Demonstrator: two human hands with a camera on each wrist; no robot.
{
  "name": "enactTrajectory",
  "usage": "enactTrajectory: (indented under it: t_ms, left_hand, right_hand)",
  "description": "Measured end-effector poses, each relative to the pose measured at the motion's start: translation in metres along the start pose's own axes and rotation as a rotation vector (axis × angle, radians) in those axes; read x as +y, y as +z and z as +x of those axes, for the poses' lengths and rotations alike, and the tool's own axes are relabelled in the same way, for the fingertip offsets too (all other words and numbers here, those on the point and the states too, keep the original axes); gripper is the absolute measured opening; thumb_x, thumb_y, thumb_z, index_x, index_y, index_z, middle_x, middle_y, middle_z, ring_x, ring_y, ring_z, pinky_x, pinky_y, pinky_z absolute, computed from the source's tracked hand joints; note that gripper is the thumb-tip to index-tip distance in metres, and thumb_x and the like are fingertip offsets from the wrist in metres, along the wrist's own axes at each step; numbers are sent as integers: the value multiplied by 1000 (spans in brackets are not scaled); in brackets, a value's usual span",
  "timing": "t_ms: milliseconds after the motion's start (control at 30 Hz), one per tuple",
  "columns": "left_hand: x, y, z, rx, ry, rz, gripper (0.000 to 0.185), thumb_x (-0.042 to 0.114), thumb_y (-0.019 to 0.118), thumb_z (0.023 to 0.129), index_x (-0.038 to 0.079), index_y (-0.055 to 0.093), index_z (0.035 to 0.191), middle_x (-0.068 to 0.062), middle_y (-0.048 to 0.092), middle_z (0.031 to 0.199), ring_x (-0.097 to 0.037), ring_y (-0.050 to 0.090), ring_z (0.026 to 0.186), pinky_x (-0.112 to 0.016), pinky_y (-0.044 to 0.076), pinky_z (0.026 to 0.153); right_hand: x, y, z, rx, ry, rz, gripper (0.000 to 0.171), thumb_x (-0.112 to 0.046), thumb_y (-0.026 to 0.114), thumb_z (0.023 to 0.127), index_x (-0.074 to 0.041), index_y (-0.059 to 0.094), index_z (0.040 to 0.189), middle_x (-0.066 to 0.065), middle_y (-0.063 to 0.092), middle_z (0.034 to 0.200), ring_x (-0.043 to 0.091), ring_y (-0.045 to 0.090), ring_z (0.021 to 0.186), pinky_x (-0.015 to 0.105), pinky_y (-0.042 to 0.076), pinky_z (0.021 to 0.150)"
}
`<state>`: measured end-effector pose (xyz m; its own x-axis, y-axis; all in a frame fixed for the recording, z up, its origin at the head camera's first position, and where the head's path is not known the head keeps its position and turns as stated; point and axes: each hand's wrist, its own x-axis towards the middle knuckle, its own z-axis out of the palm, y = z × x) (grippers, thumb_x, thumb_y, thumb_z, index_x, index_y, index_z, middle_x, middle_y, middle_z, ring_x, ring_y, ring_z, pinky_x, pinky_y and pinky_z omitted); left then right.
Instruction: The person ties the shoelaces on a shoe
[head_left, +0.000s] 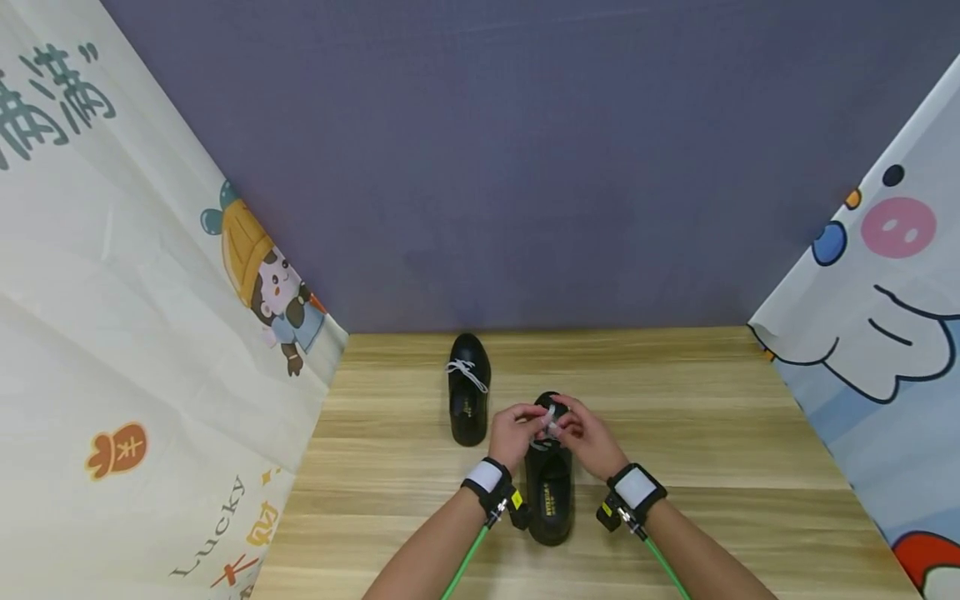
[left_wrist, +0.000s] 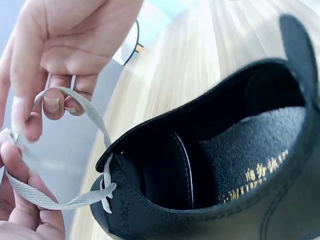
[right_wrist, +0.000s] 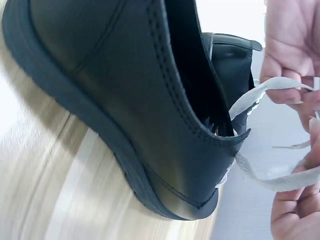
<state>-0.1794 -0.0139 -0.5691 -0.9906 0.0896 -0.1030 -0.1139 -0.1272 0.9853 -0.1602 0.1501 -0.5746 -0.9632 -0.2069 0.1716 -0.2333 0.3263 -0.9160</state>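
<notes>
my black leather shoe point(head_left: 549, 492) sits upright on the tabletop point(head_left: 712, 433), its flat white lace point(left_wrist: 75, 200) untied and pulled up in loops.

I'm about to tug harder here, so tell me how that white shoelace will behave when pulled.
The white shoelace bends in soft loops between both hands, so it is probably floppy. It looks flat and woven, so it likely grips rather than slips. The black shoe may lift.

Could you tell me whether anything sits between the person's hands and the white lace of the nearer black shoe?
Nothing visible does. The left hand and right hand both already pinch the flat white lace above the nearer black leather shoe. The second black leather shoe stands apart, further back on the left.
</notes>
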Motion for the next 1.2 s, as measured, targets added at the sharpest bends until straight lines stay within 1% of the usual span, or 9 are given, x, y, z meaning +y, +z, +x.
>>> enactTrajectory:
  t_ms: [133, 233, 433, 533, 633, 867, 1033, 1100, 1200]
  left_hand:
    - [1, 1, 0, -2, 24, 56, 11, -2, 76, 85, -6, 73, 95, -10, 71, 89, -9, 63, 69, -23, 53, 63]
    - [2, 2, -2, -12, 43, 74, 11, -2, 76, 85, -5, 73, 95, -10, 71, 88, -9, 63, 69, -23, 52, 63]
    - [2, 3, -3, -36, 48, 60, 11, -5, 75, 85, -8, 71, 95, -8, 69, 84, -10, 65, 69, -25, 55, 65]
    - [0, 3, -4, -43, 39, 40, 12, -6, 74, 85, -10, 70, 96, -14, 70, 86, -11, 67, 69, -26, 57, 66]
    - [-2, 4, -4, -42, 28, 36, 13, -5, 75, 85, -10, 70, 97, -18, 70, 88, -12, 68, 68, -26, 57, 66]
    - [-8, 1, -7, -49, 28, 56, 13, -3, 74, 86, -8, 70, 97, -11, 70, 86, -13, 69, 70, -28, 57, 68]
    - [-7, -7, -10, -3, 42, 116, 9, -4, 75, 85, -6, 70, 93, -9, 70, 85, -9, 65, 69, -25, 56, 65]
    - [-6, -7, -9, -5, 51, 121, 10, -3, 75, 85, -6, 70, 93, -11, 70, 87, -9, 65, 69, -24, 55, 65]
    - [-5, -2, -5, -34, 60, 99, 11, -2, 75, 86, -7, 70, 95, -15, 70, 89, -12, 67, 70, -27, 56, 67]
  right_hand:
    - [-2, 1, -1, 11, -42, -141, 36, -1, 74, 88, -1, 64, 123, 1, 60, 84, 8, 51, 68, 25, 43, 59]
    - [-1, 3, -1, 24, -26, -206, 22, -2, 77, 86, -5, 71, 107, -3, 58, 82, 8, 48, 70, 25, 43, 61]
    - [0, 3, 0, 5, 13, -221, 5, -5, 74, 89, -7, 71, 91, -3, 57, 83, 10, 49, 73, 25, 41, 63]
    - [-1, 2, 0, -17, 27, -209, 8, -5, 71, 92, -8, 67, 85, -1, 53, 81, 12, 47, 73, 26, 38, 63]
    - [-1, 1, -1, -36, 34, -198, 11, -6, 69, 93, -10, 66, 84, -1, 52, 82, 13, 46, 73, 26, 37, 64]
    - [0, 2, -3, -58, 40, -196, 13, -4, 68, 93, -11, 68, 82, -2, 53, 86, 13, 47, 79, 27, 39, 69]
    - [-1, 9, -2, -136, 14, -165, 13, -11, 63, 98, -8, 65, 85, -2, 54, 83, 11, 47, 75, 26, 39, 66]
    - [-1, 8, -2, -140, 30, -152, 13, -12, 62, 100, -8, 64, 88, -2, 54, 81, 10, 48, 71, 26, 40, 63]
    - [1, 2, -1, -121, 90, -155, 9, -14, 61, 100, -9, 65, 94, -2, 57, 80, 9, 48, 68, 25, 40, 61]
